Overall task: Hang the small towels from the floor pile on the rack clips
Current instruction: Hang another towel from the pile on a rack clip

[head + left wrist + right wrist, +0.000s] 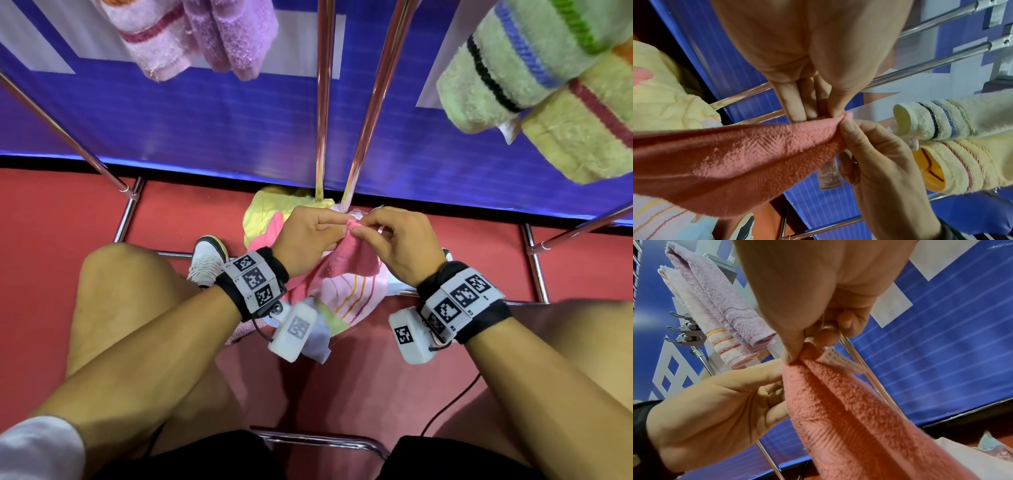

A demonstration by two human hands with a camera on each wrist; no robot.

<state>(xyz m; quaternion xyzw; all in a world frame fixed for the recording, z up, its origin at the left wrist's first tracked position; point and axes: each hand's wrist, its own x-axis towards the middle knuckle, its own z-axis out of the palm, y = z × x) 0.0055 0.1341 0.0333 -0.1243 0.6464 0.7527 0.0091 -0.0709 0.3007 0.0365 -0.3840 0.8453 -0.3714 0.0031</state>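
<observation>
A salmon-pink towel [352, 260] rises from the floor pile [270, 212] of yellow, striped and pale towels. My left hand [344, 224] and right hand [361, 226] meet at its top corner, and both pinch it. The left wrist view has my left fingers [797, 113] on the towel [746, 155] edge, opposite the right thumb [846, 128]. A care label [829, 177] hangs under that corner. Seen from the right wrist, my right hand [797, 353] pinches the towel [849, 410] tip. Grey rack clips [686, 331] sit at the upper left of that view.
Two chrome rack rods [323, 102] run down to the pile. Pink and lilac towels [191, 37] hang at top left, green-striped and yellow ones [534, 68] at top right. A blue banner [205, 120] stands behind. My shoe [207, 260] and rack base bars [126, 216] lie on the red floor.
</observation>
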